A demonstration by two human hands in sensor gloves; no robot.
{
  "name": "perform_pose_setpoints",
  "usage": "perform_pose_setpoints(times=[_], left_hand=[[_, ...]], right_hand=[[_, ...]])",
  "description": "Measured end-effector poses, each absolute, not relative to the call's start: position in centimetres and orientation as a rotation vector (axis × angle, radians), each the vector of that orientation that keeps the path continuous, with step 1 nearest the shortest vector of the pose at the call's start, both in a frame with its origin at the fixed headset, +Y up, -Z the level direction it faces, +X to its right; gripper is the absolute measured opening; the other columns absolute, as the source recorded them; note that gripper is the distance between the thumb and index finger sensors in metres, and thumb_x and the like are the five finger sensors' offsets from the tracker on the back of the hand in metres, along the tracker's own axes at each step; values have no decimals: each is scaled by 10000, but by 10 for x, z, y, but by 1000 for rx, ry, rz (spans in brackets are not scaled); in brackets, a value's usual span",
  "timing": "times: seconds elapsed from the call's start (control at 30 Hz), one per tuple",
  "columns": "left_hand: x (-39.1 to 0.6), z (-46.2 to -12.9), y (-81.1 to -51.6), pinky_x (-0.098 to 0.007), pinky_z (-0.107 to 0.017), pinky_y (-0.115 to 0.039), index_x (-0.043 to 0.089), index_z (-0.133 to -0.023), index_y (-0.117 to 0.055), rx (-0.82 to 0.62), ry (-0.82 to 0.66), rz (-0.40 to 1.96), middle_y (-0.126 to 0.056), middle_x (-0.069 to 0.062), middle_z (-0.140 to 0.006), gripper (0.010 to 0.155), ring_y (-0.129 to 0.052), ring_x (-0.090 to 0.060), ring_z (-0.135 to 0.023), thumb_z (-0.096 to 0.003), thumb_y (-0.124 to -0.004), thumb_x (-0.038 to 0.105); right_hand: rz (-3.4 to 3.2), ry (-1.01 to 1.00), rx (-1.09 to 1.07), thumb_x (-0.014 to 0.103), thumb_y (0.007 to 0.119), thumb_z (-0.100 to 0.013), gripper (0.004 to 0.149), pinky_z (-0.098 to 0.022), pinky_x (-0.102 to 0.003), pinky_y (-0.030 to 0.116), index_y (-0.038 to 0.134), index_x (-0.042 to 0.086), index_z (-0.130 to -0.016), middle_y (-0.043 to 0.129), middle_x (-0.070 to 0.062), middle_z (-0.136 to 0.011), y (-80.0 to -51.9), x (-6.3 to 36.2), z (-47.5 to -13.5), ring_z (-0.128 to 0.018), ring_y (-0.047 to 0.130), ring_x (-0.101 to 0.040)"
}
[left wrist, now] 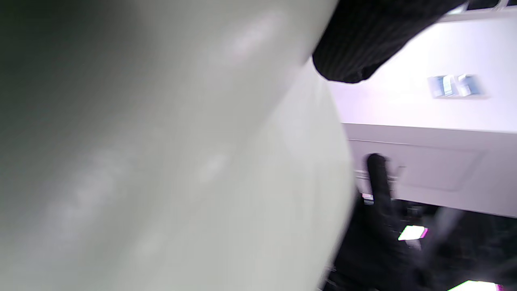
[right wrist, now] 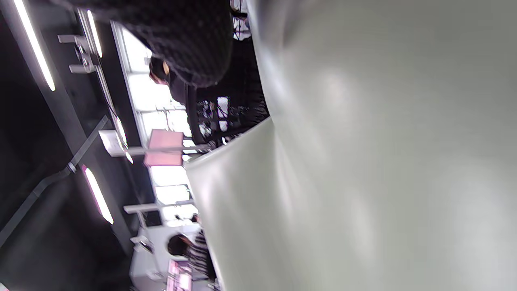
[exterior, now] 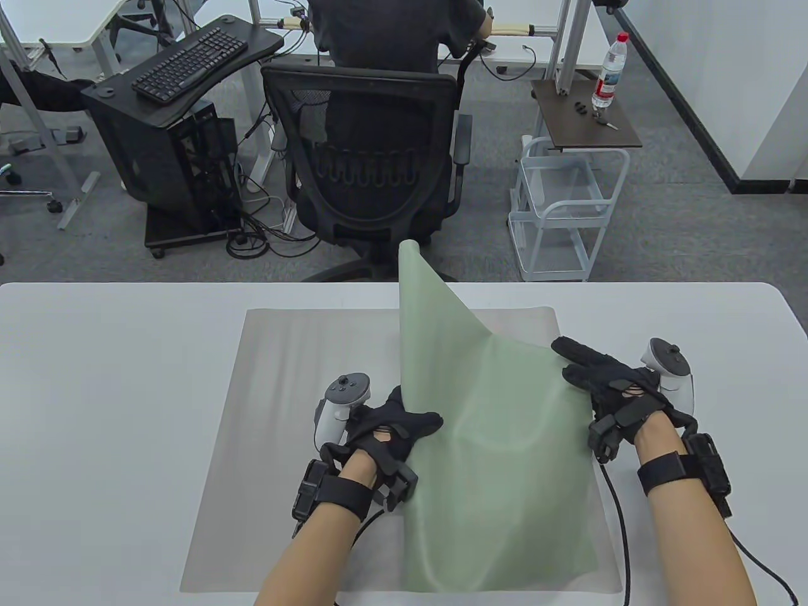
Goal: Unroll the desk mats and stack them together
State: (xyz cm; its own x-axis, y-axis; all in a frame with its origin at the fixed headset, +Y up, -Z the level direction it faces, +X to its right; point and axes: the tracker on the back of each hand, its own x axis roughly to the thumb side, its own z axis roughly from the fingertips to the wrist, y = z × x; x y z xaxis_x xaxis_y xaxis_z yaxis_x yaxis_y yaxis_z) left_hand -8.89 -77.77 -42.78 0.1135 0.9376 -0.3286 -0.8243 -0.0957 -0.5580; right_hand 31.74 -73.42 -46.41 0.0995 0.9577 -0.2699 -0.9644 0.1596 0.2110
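Green mat lifted, corner pointing up-center; left hand and right hand grip edges above gray mat on white tabletop; office behind.

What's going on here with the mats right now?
A person in sensor gloves is handling a green mat over a grey mat that already lies flat on the white table. The left hand holds the green mat's left edge and the right hand its right edge. The green mat is not flat yet: its far left corner stands up off the table. It overlaps the right part of the grey mat.
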Motion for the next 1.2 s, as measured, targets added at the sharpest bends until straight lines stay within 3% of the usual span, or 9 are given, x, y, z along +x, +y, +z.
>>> perform_pose_setpoints(times=[0.1,0.2,0.3,0.33,0.43,0.6,0.77,1.0,1.2], left_hand=[[-99,-428,-780,-367,-535,-857,235,-990,-123,-770,-245,1630,-630,17,-962,909,-948,-167,-648,-480,-855,406],[-110,-427,-774,-388,-532,-849,246,-1002,-164,-757,-199,1652,-648,13,-961,888,-948,-190,-649,-478,-864,407],[-113,-424,-766,-397,-522,-854,216,-1001,-168,-753,-106,1458,-653,-5,-956,893,-955,-201,-642,-477,-861,419],[-112,-423,-763,-395,-516,-858,202,-1000,-165,-738,-52,1377,-653,-15,-954,895,-957,-202,-638,-476,-857,421],[-104,-424,-760,-373,-483,-884,162,-988,-165,-687,48,1192,-662,-28,-938,907,-979,-184,-607,-459,-849,434],[-89,-426,-766,-364,-472,-896,151,-987,-165,-686,113,1039,-673,-37,-929,905,-991,-182,-588,-466,-853,422],[-80,-429,-772,-359,-479,-900,152,-985,-186,-698,170,944,-677,-29,-931,876,-994,-176,-591,-475,-847,417],[-69,-432,-778,-352,-490,-903,149,-982,-181,-695,216,885,-677,-22,-933,866,-998,-169,-596,-480,-835,413],[-52,-431,-783,-346,-495,-908,149,-981,-174,-705,265,921,-674,-20,-936,862,-1002,-168,-598,-482,-827,410]], right_hand=[[1356,420,17,207,850,-482,583,-421,-303,878,631,200,-1021,575,-235,-1048,-736,318,-466,-634,942,-259],[1310,456,194,191,885,-476,735,-334,-261,893,458,265,-1070,315,-227,-1117,-732,318,-465,-545,987,-227],[1447,447,271,171,884,-483,794,-383,-292,874,370,290,-1076,109,-105,-1127,-726,322,-462,-589,964,-244],[1526,409,239,150,888,-468,789,-394,-320,866,396,299,-1066,126,-23,-1131,-723,322,-461,-595,959,-264],[1698,375,205,113,885,-456,775,-460,-370,821,435,306,-1057,137,36,-1131,-717,321,-464,-654,908,-300],[1717,294,125,154,873,-473,639,-708,-534,540,585,253,-1035,166,35,-1151,-718,326,-482,-994,490,-367],[1764,233,1,174,858,-480,582,-730,-584,410,640,228,-1017,189,27,-1161,-722,333,-508,-1019,331,-388],[2027,274,-38,178,845,-482,651,-736,-590,295,527,116,-1046,228,105,-1149,-725,319,-535,-1022,214,-349],[2669,413,-53,298,869,-471,776,-747,-593,218,368,243,-1061,73,182,-1118,-744,286,-541,-1032,80,-311]])
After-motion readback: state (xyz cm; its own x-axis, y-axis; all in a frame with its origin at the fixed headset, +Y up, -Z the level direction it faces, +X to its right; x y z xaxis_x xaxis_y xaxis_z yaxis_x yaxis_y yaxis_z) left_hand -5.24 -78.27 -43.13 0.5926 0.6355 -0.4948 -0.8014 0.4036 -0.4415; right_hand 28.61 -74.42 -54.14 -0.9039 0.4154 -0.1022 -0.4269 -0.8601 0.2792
